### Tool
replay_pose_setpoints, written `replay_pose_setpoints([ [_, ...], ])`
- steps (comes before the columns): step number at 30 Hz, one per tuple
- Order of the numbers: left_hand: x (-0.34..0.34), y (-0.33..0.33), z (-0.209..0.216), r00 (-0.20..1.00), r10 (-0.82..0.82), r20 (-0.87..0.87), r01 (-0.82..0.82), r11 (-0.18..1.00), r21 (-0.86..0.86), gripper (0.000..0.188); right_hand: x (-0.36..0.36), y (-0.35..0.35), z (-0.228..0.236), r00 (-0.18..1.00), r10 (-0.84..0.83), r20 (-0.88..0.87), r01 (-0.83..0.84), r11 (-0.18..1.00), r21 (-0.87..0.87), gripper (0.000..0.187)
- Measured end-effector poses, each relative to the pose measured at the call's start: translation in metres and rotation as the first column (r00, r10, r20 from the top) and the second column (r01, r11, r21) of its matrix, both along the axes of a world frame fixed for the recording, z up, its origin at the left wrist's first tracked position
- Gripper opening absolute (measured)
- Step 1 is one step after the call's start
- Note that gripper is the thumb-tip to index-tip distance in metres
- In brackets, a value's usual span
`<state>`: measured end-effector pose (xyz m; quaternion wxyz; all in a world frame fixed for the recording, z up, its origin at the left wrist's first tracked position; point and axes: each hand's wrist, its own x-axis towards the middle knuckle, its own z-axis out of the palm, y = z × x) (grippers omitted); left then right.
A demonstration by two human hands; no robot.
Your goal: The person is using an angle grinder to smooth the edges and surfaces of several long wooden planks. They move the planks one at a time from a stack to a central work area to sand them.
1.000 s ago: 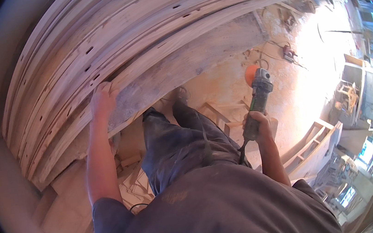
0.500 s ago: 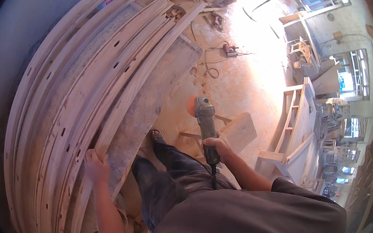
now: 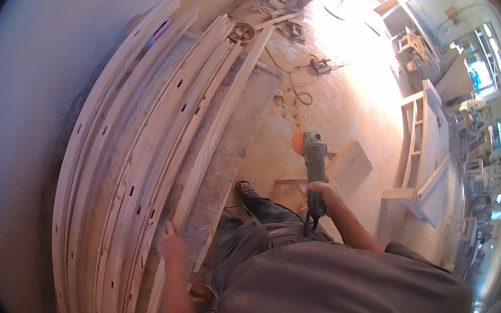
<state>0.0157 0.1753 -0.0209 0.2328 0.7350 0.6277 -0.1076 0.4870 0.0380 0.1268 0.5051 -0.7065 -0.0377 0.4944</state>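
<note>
My right hand [image 3: 325, 196] grips the body of a grey-green angle grinder [image 3: 313, 162] with an orange disc guard at its far end, held out over the dusty floor. My left hand [image 3: 170, 249] rests flat against the edge of a stack of long pale wooden boards [image 3: 139, 164] with small slots, which lean against the wall on my left. My dark trousers and one shoe [image 3: 246, 189] show between the two hands.
A flat wooden block [image 3: 352, 166] lies on the floor just beyond the grinder. Wooden frames [image 3: 414, 136] stand at the right. A power tool with a cable [image 3: 319, 65] and other clutter lie farther off on the sawdust floor.
The view has swung so the boards now run up the left side. My left hand has slid lower along the stack. The grinder stays in my right hand, now nearer the middle.
</note>
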Motion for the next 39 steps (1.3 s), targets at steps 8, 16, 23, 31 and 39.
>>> replay_pose_setpoints([
  [8, 0.019, -0.028, -0.013, 0.991, 0.115, 0.065, -0.124, 0.981, 0.151, 0.071, 0.030, 0.009, 0.007, 0.997, -0.013, 0.074, 0.011, 1.000, 0.022, 0.025],
  [16, -0.006, -0.006, 0.047, 0.866, 0.266, 0.423, -0.247, 0.964, -0.101, 0.065, 0.068, 0.044, 0.002, 0.998, 0.050, 0.025, -0.051, 0.997, 0.062, 0.023],
  [23, 0.029, -0.019, 0.101, 0.772, 0.510, 0.380, -0.256, 0.796, -0.549, 0.058, 0.078, 0.045, -0.016, 0.995, -0.077, -0.066, 0.085, 0.988, 0.127, 0.024],
  [31, 0.036, -0.008, 0.185, 0.878, 0.230, 0.419, -0.071, 0.929, -0.362, 0.074, 0.052, 0.003, -0.047, 0.921, -0.342, -0.188, 0.368, 0.922, 0.125, 0.024],
  [39, -0.054, 0.015, 0.212, 0.974, 0.005, 0.225, -0.006, 1.000, 0.005, 0.068, 0.005, -0.032, -0.048, 0.823, -0.463, -0.328, 0.528, 0.837, 0.142, 0.023],
])
